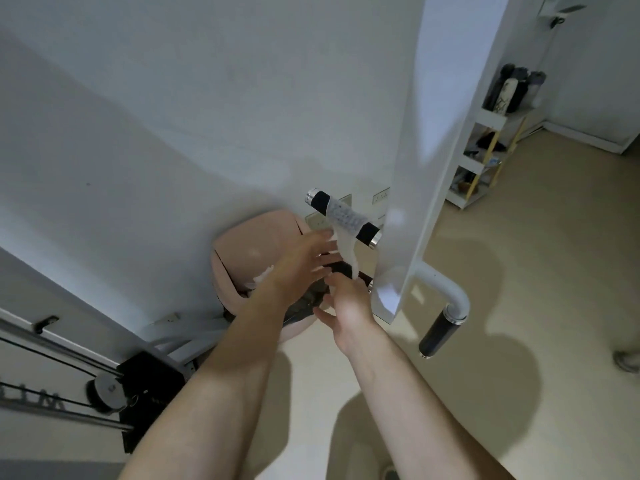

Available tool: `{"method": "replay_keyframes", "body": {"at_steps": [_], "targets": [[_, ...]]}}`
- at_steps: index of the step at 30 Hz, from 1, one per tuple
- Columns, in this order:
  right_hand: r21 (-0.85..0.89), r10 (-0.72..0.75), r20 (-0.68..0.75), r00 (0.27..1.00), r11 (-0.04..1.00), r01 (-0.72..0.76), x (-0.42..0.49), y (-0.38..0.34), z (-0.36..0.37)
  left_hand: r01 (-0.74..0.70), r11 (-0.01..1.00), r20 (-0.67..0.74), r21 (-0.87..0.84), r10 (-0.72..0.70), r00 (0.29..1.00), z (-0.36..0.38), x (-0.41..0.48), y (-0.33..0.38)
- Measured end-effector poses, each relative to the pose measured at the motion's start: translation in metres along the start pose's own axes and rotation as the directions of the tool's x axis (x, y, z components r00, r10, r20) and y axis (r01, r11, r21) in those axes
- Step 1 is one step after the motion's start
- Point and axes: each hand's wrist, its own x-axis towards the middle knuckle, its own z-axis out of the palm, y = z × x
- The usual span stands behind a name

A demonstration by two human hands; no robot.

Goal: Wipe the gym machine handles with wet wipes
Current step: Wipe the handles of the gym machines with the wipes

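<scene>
White wipe [346,219] draped over black handle [366,233]; left hand [298,271], right hand [349,303] beneath.

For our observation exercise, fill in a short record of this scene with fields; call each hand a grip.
handle: upper handle, black with chrome caps, on the white machine column
wipe: wet wipe draped over the upper handle, tail hanging down
left grip: left grip open, fingers straight, beside the tail
right grip: right grip just below the tail; hold unclear
second handle: lower handle, no wipe on it
behind hands: pink bin
</scene>
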Motion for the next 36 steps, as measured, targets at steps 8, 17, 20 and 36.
{"method": "replay_keyframes", "body": {"at_steps": [8, 17, 20, 36], "targets": [[0.040, -0.073, -0.028, 0.997, 0.996, 0.074, 0.001, -0.001, 0.003, -0.020, 0.976, 0.065, -0.217, 0.035, 0.997, -0.027, 0.001, -0.011], [0.051, -0.196, -0.081, 0.977, 0.978, 0.201, 0.010, -0.023, 0.016, 0.030, 0.998, -0.005, -0.055, -0.030, 1.000, -0.019, -0.010, -0.005], [0.079, -0.201, -0.111, 0.973, 0.974, 0.210, 0.019, -0.021, 0.015, -0.108, 0.946, -0.317, 0.306, 0.208, 0.925, -0.010, -0.015, 0.003], [0.398, 0.069, 0.035, 0.997, 0.914, -0.077, 0.040, -0.029, 0.020, -0.400, 0.026, 0.385, 0.916, 0.221, 0.896, 0.036, 0.020, 0.097]]}}
